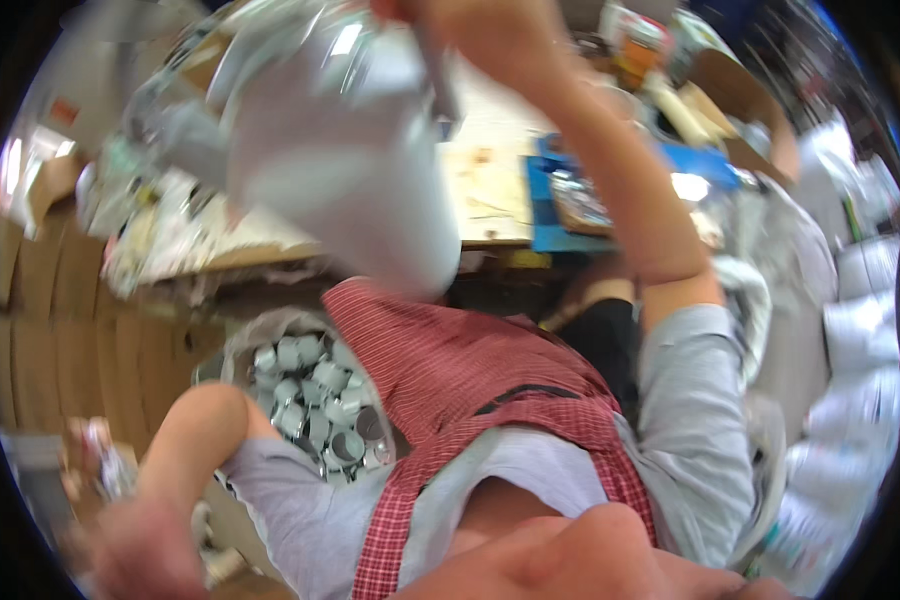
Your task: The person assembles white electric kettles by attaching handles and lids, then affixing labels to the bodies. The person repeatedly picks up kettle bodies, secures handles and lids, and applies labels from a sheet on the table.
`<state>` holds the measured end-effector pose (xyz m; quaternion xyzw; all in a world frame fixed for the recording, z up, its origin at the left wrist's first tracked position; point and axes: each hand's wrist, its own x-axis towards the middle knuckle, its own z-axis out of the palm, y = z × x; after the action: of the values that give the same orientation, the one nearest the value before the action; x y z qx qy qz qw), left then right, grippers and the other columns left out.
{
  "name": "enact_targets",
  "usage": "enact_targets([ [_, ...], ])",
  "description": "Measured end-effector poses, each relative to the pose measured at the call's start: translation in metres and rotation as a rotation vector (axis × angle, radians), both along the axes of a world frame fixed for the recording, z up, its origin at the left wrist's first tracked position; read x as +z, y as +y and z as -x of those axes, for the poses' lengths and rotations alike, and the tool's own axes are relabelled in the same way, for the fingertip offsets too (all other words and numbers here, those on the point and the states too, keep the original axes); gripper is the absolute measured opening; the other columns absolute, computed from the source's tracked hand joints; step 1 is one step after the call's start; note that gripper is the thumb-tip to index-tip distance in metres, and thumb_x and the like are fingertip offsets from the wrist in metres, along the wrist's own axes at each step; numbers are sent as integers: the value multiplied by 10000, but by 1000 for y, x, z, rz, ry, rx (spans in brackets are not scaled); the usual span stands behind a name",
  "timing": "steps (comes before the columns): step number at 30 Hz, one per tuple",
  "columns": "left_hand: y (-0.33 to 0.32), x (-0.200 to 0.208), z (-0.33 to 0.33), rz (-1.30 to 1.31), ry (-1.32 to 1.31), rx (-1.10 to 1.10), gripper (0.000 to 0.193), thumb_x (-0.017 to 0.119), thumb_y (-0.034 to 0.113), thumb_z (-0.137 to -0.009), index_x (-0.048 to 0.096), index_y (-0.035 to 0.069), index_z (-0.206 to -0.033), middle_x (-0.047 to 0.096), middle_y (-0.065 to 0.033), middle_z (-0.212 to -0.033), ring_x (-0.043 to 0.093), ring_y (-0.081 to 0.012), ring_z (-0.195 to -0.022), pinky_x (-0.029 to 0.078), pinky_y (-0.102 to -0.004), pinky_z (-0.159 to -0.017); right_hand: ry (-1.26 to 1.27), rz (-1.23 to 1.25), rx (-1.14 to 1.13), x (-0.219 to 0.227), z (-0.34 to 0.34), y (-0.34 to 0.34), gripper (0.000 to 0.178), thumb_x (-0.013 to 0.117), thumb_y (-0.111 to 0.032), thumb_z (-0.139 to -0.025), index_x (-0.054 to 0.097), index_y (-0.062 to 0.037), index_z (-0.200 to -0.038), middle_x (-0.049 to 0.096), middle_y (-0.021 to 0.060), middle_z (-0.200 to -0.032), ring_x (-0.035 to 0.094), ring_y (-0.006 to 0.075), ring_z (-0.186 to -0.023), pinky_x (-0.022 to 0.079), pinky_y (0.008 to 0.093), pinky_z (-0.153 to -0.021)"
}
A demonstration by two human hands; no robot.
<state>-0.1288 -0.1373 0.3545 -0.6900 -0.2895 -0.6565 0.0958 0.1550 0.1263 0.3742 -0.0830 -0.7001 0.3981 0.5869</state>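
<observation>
In front of my chest hangs a large pale grey, rounded, jug-like body [340, 160] with a glossy top, smeared by motion and tilted. My right hand [485, 35], at the upper edge, is closed at what looks like its handle; the fingertips run partly out of view. My left hand [145, 550] is low at the far left, away from that body and too blurred to show its fingers. Below the jug-like body, an open sack [235, 350] holds several small grey cup-shaped parts [320, 400].
Ahead lies a wooden workbench [485, 180] with a blue tray [550, 215] of small shiny pieces. Clear plastic bags [175, 210] crowd its left side. Cardboard [60, 290] covers the left, and white wrapped bundles [860, 370] are stacked at the right.
</observation>
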Motion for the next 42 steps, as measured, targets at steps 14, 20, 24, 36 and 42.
enact_targets([
  [14,141,-145,-151,1160,-371,-509,1116,658,742,-688,366,-11,-1458,599,-188,-1187,630,-297,-1087,538,-416,-928,-717,57,-712,-251,-265,-34,156,667,-144,-855,703,-59,-981,656,126,-1000,651,334,-890,535,412,-785],
  [20,179,-111,-149,1266,190,-553,832,664,673,-688,562,-6,-1158,572,-109,-1080,557,-214,-986,393,-305,-902,-1209,178,-770,-308,-330,14,171,674,-173,-858,627,-52,-969,652,138,-1007,660,365,-892,533,445,-762],
  [24,186,-110,-154,1307,259,-408,782,686,616,-670,564,3,-1139,590,-95,-1057,548,-187,-972,402,-291,-870,-1526,228,-840,-303,-314,28,166,648,-205,-876,635,-59,-954,676,149,-968,678,357,-878,537,461,-739],
  [36,155,-171,-64,1269,-121,-354,705,690,539,-732,554,-10,-1152,580,-118,-1104,574,-232,-1081,418,-353,-962,-314,361,-300,-182,-180,9,157,627,26,-887,674,31,-1036,626,84,-929,655,128,-771,518,250,-682],
  [42,138,-190,-36,1115,-140,-259,846,641,673,-744,589,-30,-1211,589,-146,-1095,586,-248,-1054,430,-364,-951,-613,320,-290,-175,-157,60,93,690,-18,-861,653,34,-929,674,73,-802,672,121,-692,529,241,-636],
])
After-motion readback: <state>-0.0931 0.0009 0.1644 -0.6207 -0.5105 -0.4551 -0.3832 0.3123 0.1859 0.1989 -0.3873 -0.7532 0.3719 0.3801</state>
